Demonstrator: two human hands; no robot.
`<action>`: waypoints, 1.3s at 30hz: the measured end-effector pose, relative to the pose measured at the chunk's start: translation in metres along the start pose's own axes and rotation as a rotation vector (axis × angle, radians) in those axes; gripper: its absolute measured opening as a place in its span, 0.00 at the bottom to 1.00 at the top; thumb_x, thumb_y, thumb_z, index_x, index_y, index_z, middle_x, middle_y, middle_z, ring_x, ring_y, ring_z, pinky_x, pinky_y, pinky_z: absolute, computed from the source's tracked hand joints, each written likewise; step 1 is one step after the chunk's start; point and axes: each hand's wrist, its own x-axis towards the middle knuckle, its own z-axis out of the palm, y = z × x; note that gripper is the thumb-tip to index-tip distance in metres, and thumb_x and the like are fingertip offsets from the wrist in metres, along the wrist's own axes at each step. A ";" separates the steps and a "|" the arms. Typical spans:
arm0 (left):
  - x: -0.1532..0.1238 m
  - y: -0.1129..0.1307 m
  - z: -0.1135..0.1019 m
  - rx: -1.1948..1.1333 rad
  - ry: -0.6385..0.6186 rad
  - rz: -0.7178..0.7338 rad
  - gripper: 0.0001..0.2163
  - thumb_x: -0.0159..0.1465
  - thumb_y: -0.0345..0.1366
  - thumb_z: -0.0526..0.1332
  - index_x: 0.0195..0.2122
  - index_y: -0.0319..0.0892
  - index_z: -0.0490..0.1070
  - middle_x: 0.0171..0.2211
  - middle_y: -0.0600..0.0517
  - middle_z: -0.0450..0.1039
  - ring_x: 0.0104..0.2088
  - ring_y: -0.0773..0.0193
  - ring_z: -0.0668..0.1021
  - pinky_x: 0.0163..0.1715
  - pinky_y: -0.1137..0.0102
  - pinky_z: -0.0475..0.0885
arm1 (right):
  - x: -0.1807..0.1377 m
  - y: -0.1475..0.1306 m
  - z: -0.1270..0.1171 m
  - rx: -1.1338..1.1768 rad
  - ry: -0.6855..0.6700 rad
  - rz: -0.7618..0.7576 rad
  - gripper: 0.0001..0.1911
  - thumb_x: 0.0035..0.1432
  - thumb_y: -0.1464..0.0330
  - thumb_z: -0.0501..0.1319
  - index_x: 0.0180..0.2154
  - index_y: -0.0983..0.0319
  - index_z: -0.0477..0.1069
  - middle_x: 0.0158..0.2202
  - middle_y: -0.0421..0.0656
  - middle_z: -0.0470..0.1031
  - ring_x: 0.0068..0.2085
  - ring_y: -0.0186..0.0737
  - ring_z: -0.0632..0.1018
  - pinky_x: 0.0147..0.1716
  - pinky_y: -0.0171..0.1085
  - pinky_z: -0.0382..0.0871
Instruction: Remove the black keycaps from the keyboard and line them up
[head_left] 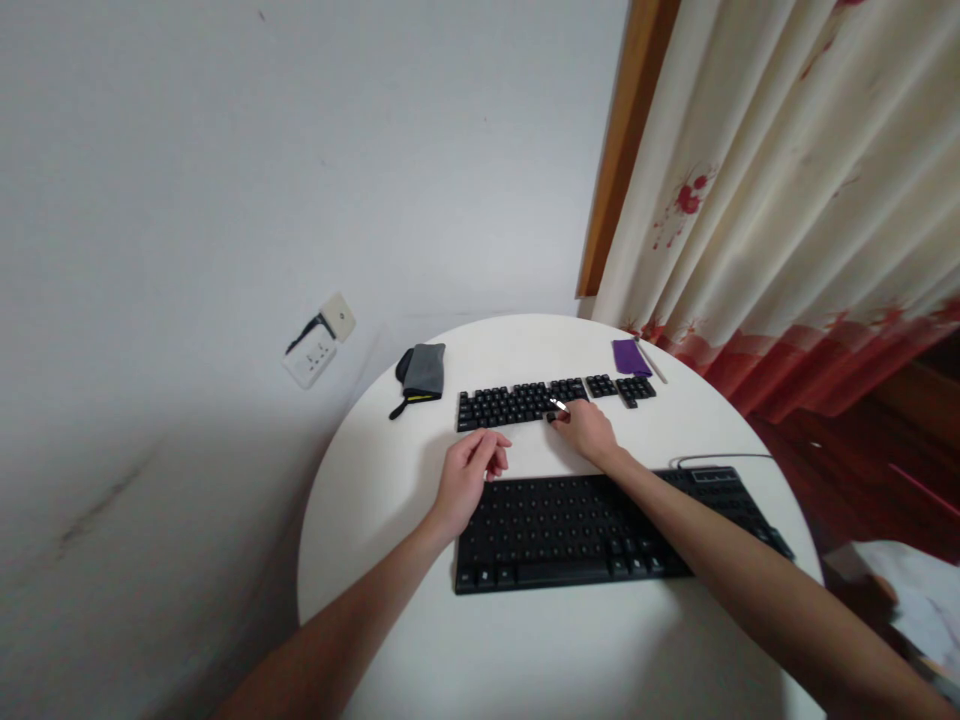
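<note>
A black keyboard base, its keycaps taken off, lies near me on the round white table. Beyond it the loose black keycaps are laid out in rows in keyboard order. My right hand rests at the right part of those rows, fingers closed on a small silvery tool. My left hand hovers between the keycap rows and the keyboard base, fingers curled in a loose pinch; I cannot make out anything in it.
A grey pouch with a black strap lies at the table's far left. A purple cloth and a thin stick lie at the far right. A wall socket sits left; a curtain hangs right. The keyboard's cable runs right.
</note>
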 end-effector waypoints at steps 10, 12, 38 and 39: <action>-0.001 0.000 0.000 0.000 -0.003 -0.002 0.15 0.65 0.46 0.58 0.32 0.39 0.73 0.22 0.54 0.67 0.23 0.69 0.68 0.22 0.74 0.62 | 0.004 -0.006 0.003 0.008 0.008 -0.011 0.09 0.59 0.66 0.61 0.38 0.61 0.78 0.39 0.50 0.80 0.41 0.45 0.79 0.37 0.35 0.66; 0.000 0.001 0.000 -0.001 -0.004 -0.007 0.15 0.64 0.47 0.58 0.32 0.39 0.73 0.22 0.54 0.68 0.23 0.68 0.68 0.22 0.74 0.62 | 0.003 -0.006 0.003 0.012 0.007 -0.014 0.09 0.59 0.66 0.61 0.38 0.61 0.78 0.39 0.50 0.80 0.41 0.45 0.79 0.37 0.35 0.66; 0.001 0.001 0.000 0.048 0.010 -0.015 0.15 0.64 0.46 0.58 0.32 0.39 0.73 0.22 0.54 0.67 0.23 0.68 0.68 0.21 0.74 0.61 | -0.102 0.035 -0.071 0.627 0.315 -0.093 0.28 0.68 0.53 0.42 0.37 0.62 0.75 0.28 0.42 0.73 0.30 0.39 0.73 0.31 0.34 0.64; 0.001 0.001 0.000 0.051 0.012 -0.014 0.15 0.64 0.46 0.58 0.32 0.39 0.73 0.22 0.54 0.67 0.23 0.68 0.68 0.22 0.74 0.61 | -0.115 0.039 -0.070 0.642 0.284 -0.059 0.27 0.68 0.52 0.43 0.35 0.62 0.74 0.25 0.41 0.71 0.27 0.37 0.70 0.27 0.34 0.62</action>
